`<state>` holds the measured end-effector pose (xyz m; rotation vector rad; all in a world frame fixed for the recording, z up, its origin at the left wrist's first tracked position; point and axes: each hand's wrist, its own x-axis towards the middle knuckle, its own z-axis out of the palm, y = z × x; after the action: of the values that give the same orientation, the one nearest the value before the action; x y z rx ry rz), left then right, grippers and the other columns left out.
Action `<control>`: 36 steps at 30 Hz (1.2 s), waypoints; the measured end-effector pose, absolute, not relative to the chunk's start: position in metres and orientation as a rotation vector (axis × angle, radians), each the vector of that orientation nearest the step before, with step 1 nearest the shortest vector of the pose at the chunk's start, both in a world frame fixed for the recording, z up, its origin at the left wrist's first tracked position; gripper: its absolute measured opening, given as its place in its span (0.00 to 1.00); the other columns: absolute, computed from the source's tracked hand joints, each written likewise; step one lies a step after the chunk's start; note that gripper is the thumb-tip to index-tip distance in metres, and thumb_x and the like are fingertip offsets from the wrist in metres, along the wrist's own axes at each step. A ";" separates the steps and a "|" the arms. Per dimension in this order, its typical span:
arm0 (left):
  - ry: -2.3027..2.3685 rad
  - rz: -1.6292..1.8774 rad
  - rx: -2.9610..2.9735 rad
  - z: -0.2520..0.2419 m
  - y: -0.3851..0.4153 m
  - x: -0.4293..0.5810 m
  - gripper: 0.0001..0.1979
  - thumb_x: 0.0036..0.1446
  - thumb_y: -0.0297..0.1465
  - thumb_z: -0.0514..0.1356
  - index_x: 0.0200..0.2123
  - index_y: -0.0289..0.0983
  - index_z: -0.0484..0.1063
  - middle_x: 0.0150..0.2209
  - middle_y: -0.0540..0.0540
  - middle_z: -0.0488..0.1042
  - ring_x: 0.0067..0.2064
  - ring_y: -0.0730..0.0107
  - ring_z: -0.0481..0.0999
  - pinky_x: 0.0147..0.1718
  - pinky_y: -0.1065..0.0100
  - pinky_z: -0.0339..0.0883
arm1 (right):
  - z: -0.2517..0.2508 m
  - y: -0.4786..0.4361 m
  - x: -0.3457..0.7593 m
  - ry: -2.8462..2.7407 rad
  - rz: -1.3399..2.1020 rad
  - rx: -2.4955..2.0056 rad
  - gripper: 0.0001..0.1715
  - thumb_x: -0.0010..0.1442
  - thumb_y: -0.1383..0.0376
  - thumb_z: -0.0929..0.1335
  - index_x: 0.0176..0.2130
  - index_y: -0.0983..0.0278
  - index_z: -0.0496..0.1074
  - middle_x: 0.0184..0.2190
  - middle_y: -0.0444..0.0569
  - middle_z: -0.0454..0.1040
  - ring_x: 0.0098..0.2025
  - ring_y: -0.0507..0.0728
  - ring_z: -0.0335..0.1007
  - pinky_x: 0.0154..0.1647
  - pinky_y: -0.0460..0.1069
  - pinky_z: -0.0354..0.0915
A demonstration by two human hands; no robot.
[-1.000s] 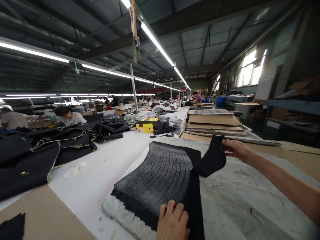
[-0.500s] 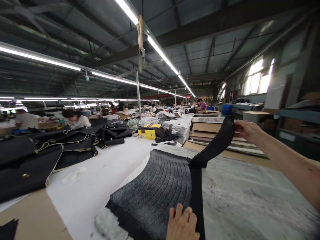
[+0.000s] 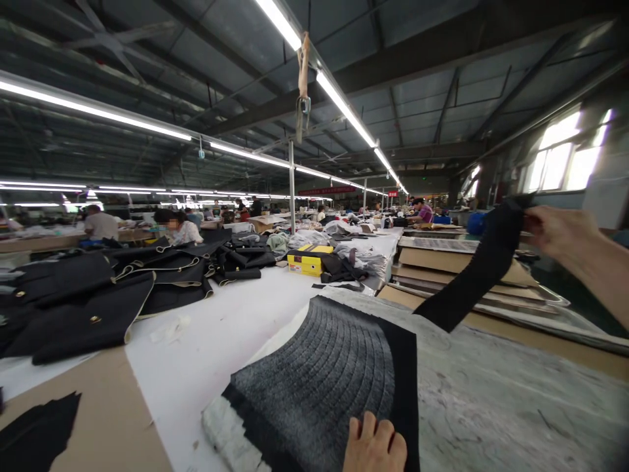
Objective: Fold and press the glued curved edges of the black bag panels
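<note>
A black fabric strip (image 3: pixel 479 269) hangs from my right hand (image 3: pixel 555 229), whose fingers are closed on its upper end. The strip's lower end is lifted off the stack of fabric pieces (image 3: pixel 324 367) in front of me. Those pieces are black, with grey, fuzzy faces and overlapping edges, and they lie on a worn, pale board (image 3: pixel 496 400). My left hand (image 3: pixel 374 446) rests on the near part of the stack, fingers bent and slightly apart, with nothing visible held in it. Its palm is hidden.
Black bag-like pieces with pale edging (image 3: pixel 93 311) are heaped on the white table (image 3: pixel 196 347) to the left. A yellow box (image 3: pixel 307 262) stands farther back, beside grey bundles. Cardboard sheets (image 3: pixel 442 259) are stacked beyond the board. Other people work in the background.
My right hand has moved right and up, peeling the black strip away from the stack, so its lower end now hangs separate. My left hand stays on the fabric. The view has turned left.
</note>
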<state>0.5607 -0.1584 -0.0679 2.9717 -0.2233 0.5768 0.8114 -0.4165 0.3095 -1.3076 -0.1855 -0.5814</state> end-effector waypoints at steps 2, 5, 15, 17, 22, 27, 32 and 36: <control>-0.154 0.473 2.905 -0.053 -0.162 0.553 0.20 0.51 0.41 0.65 0.47 0.41 0.72 0.48 0.40 0.71 0.49 0.48 0.68 0.44 0.49 0.64 | 0.315 -0.397 0.791 -0.238 -0.556 -1.344 0.14 0.70 0.70 0.58 0.37 0.71 0.69 0.34 0.46 0.68 0.31 0.47 0.67 0.31 0.44 0.66; -0.037 0.373 2.707 -0.021 -0.159 0.530 0.19 0.46 0.41 0.67 0.42 0.41 0.74 0.51 0.40 0.68 0.52 0.47 0.66 0.47 0.50 0.62 | 0.320 -0.355 0.743 -0.413 -0.483 -1.407 0.14 0.68 0.72 0.58 0.33 0.74 0.68 0.30 0.46 0.68 0.29 0.46 0.66 0.32 0.45 0.63; 0.117 0.782 1.522 0.179 -0.088 0.375 0.32 0.50 0.52 0.61 0.49 0.35 0.62 0.43 0.38 0.73 0.44 0.59 0.73 0.41 0.62 0.67 | 0.282 -0.190 0.519 -1.049 -0.138 -1.601 0.03 0.56 0.70 0.66 0.30 0.65 0.68 0.23 0.43 0.68 0.25 0.52 0.64 0.20 0.43 0.66; 0.292 0.986 1.590 0.199 -0.075 0.334 0.31 0.48 0.49 0.64 0.48 0.37 0.63 0.45 0.39 0.72 0.47 0.58 0.73 0.44 0.61 0.67 | 0.270 -0.155 0.477 -1.235 -0.135 -1.629 0.03 0.57 0.69 0.65 0.30 0.64 0.68 0.23 0.42 0.68 0.25 0.52 0.65 0.20 0.43 0.64; 0.652 1.159 1.690 0.190 -0.035 0.228 0.25 0.48 0.42 0.64 0.46 0.39 0.63 0.42 0.40 0.75 0.45 0.56 0.75 0.38 0.62 0.69 | 0.243 -0.077 0.366 -1.542 -0.084 -1.592 0.06 0.55 0.72 0.63 0.29 0.64 0.67 0.24 0.43 0.70 0.26 0.52 0.65 0.23 0.44 0.59; 0.891 1.228 1.571 0.144 0.002 0.108 0.18 0.47 0.37 0.61 0.41 0.37 0.66 0.34 0.45 0.77 0.36 0.61 0.77 0.34 0.65 0.69 | 0.196 -0.016 0.251 -1.756 0.161 -1.487 0.08 0.54 0.75 0.63 0.27 0.64 0.66 0.23 0.42 0.69 0.26 0.52 0.64 0.25 0.45 0.56; 1.031 1.194 1.303 0.106 0.017 -0.013 0.15 0.40 0.32 0.62 0.35 0.36 0.70 0.31 0.48 0.77 0.33 0.66 0.75 0.33 0.69 0.67 | 0.147 0.025 0.159 -2.001 0.443 -1.306 0.06 0.55 0.73 0.66 0.29 0.63 0.68 0.26 0.42 0.71 0.29 0.52 0.67 0.29 0.46 0.58; 1.254 1.188 1.103 0.090 0.016 -0.091 0.17 0.41 0.34 0.63 0.38 0.36 0.71 0.30 0.50 0.76 0.31 0.70 0.72 0.31 0.72 0.65 | 0.124 0.039 0.135 -2.139 0.580 -1.164 0.04 0.59 0.69 0.66 0.38 0.63 0.68 0.37 0.45 0.73 0.39 0.54 0.69 0.36 0.46 0.64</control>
<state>-0.0908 0.0155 0.0901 1.1034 1.2537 1.1883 0.1354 0.0389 0.1239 -1.1639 -2.1388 0.5798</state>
